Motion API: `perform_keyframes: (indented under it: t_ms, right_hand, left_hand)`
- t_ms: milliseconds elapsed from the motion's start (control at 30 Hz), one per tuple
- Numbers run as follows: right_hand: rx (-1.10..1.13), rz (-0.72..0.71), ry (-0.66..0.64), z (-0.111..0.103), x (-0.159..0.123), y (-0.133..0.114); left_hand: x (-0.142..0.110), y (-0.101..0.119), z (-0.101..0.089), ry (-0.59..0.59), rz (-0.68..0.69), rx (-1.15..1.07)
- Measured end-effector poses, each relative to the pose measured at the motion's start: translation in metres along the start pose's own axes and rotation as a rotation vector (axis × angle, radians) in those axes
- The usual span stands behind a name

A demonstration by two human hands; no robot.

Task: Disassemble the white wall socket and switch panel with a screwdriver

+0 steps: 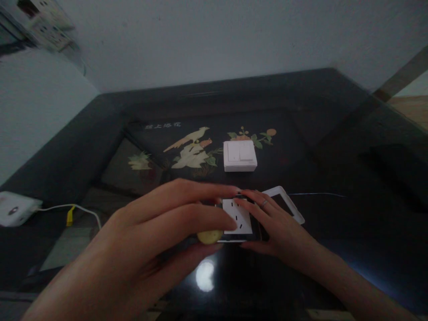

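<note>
Both hands rest on a white wall socket [238, 217] lying on a dark glossy table [334, 178]. My left hand [147, 240] reaches across from the left, its fingers stretched over the socket's left side and its thumb under the edge. A small yellowish thing [209, 236] shows under those fingers; I cannot make out what it is. My right hand [277, 227], with a ring on one finger, holds the socket's right edge with curled fingers. A white frame plate [286, 203] lies just behind the right hand.
A white double light switch [240, 155] sits further back, on the table's inlaid bird and flower picture [192, 149]. A white device [15, 208] with a white cable and yellow tie [70, 214] lies at the left edge. White walls stand behind.
</note>
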State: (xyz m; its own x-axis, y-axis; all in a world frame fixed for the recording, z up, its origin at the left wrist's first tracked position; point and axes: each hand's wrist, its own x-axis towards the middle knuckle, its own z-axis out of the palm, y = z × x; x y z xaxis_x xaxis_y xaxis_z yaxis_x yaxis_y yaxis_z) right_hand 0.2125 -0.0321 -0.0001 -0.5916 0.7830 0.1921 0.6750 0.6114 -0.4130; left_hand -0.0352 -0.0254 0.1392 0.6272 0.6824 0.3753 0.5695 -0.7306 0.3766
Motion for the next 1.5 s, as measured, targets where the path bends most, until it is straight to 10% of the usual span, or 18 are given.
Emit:
perform_keyframes:
  t_ms: [367, 667, 900, 1133, 1500]
  right_hand:
    - [0.004, 0.015, -0.021, -0.001, -0.002, -0.001]
    - [0.014, 0.036, -0.049, -0.002, 0.000, -0.001]
    - [0.041, 0.060, -0.070, -0.004, -0.001, -0.002]
    - [0.026, 0.022, -0.026, -0.002, -0.001, -0.001]
    - [0.025, 0.039, -0.057, -0.005, -0.001, -0.003]
  left_hand:
    - [0.007, -0.011, 0.017, 0.247, -0.024, 0.072]
    - [0.004, -0.014, 0.002, -0.003, -0.065, -0.072]
    - [0.012, -0.017, 0.021, 0.335, -0.042, -0.029]
    - [0.010, -0.013, 0.007, 0.010, -0.034, -0.209]
    - [0.008, -0.014, 0.031, 0.397, -0.167, -0.197]
